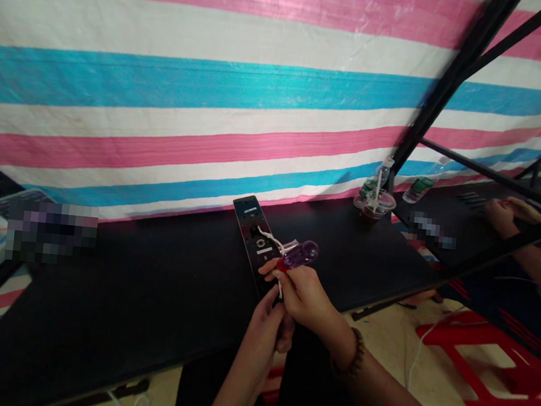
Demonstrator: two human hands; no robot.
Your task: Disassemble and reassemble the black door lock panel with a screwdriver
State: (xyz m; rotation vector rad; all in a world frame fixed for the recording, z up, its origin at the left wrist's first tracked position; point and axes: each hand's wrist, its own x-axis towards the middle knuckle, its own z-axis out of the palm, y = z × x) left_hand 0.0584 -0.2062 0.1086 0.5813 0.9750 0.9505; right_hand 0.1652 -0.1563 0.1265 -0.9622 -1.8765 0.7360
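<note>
A long black panel (pixel 249 221) with small labels and a round part lies on the black table. White cable (pixel 273 239) runs from the panel to my hands. My right hand (pixel 304 290) is closed around a screwdriver with a clear purple and red handle (pixel 301 256), over the panel's near part. Just below it, my left hand (pixel 272 323) pinches the lower end of the white cable. The panel's near end and the screwdriver's tip are hidden by my hands.
A plastic cup with a straw (pixel 378 207) and a bottle (pixel 385 169) stand at the table's back right. Black frame bars (pixel 447 86) rise beside them. Another person's hands (pixel 509 213) are at the neighbouring table. A red stool (pixel 493 371) stands at the lower right.
</note>
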